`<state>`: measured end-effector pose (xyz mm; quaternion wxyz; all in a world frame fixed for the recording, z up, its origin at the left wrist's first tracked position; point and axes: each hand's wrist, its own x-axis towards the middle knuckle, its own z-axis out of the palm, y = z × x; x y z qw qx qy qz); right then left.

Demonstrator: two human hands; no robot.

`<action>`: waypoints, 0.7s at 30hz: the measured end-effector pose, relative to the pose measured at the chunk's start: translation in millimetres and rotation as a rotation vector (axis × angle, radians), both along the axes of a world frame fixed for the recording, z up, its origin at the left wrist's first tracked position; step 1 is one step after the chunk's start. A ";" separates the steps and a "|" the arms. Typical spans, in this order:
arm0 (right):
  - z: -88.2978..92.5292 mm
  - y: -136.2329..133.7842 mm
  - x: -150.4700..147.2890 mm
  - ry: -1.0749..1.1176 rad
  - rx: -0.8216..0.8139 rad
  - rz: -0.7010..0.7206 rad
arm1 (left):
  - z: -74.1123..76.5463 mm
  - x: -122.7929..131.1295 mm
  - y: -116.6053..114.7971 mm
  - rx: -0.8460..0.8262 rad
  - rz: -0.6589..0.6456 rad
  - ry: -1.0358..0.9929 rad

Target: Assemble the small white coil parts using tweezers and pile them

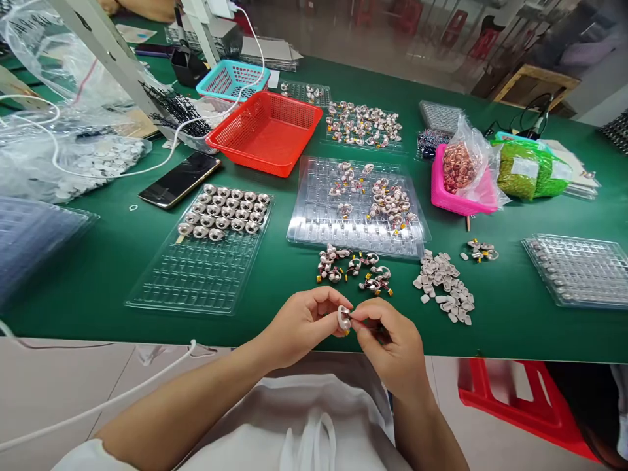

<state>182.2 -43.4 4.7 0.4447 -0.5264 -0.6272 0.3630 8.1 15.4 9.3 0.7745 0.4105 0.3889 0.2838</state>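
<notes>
Near the table's front edge, my left hand [309,327] pinches a small curved part [343,318], pale and shiny with a yellow tab, possibly an earphone piece. The thumb and forefinger of my right hand [390,340] are closed on its right side; a dark bit shows at the fingertips, too small to name. Just beyond my hands lie loose curved parts [375,278] with yellow tabs. To their right is a heap of small pale caps [444,284]. A clear tray [299,226] farther back carries more curved parts.
At left, a clear tray [196,281] holds rows of silvery rounded pieces, beside a phone [179,180]. Behind stand a red basket [269,134] and a blue basket [233,78]. At right are a pink basket [464,199], green bags [530,171] and stacked clear trays [583,271].
</notes>
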 end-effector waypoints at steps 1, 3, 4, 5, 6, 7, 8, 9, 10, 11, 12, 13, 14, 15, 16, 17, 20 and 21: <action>-1.1 -0.3 0.2 0.039 -0.028 -0.005 | -0.1 0.2 0.7 -0.017 0.003 -0.006; -5.1 -0.9 -0.4 0.111 -0.047 -0.013 | -1.1 0.4 2.7 -0.064 0.000 -0.007; -7.4 -1.1 -0.9 0.134 -0.037 -0.009 | -1.9 0.2 4.0 -0.092 -0.009 -0.005; -9.3 -1.2 -1.4 0.144 -0.018 0.002 | -2.7 -0.3 5.3 -0.120 -0.022 -0.004; -10.5 -1.1 -1.8 0.137 0.003 0.018 | -3.6 -1.0 6.5 -0.143 -0.039 -0.003; -10.9 -0.9 -1.8 0.118 0.021 0.037 | -4.2 -1.9 7.5 -0.159 -0.057 -0.001; -10.3 -0.4 -1.6 0.089 0.038 0.057 | -4.6 -3.0 8.2 -0.170 -0.075 0.003; -9.0 0.2 -1.1 0.057 0.053 0.077 | -4.9 -4.1 8.7 -0.176 -0.094 0.014; -7.1 1.0 -0.2 0.025 0.065 0.095 | -5.1 -5.3 9.1 -0.183 -0.112 0.030; -5.1 2.1 0.8 -0.001 0.080 0.116 | -5.3 -6.5 9.5 -0.192 -0.129 0.044; -3.1 3.3 2.0 -0.022 0.090 0.140 | -5.7 -7.6 10.0 -0.203 -0.152 0.059; -1.3 4.7 3.4 -0.039 0.099 0.163 | -6.4 -8.6 10.8 -0.218 -0.182 0.072; 0.2 6.2 4.8 -0.058 0.106 0.188 | -7.4 -9.5 11.7 -0.230 -0.211 0.084; 1.6 7.7 6.2 -0.082 0.108 0.206 | -8.5 -10.2 12.7 -0.241 -0.234 0.085; 3.1 9.0 7.5 -0.113 0.105 0.225 | -9.7 -10.8 13.6 -0.246 -0.255 0.089; 4.6 10.1 8.6 -0.147 0.102 0.243 | -10.8 -11.2 14.4 -0.249 -0.276 0.091; 10.3 11.8 11.0 -0.247 0.092 0.300 | -13.0 -11.6 15.4 -0.257 -0.323 0.100; 11.9 12.0 11.5 -0.276 0.092 0.309 | -13.3 -11.4 15.4 -0.258 -0.333 0.103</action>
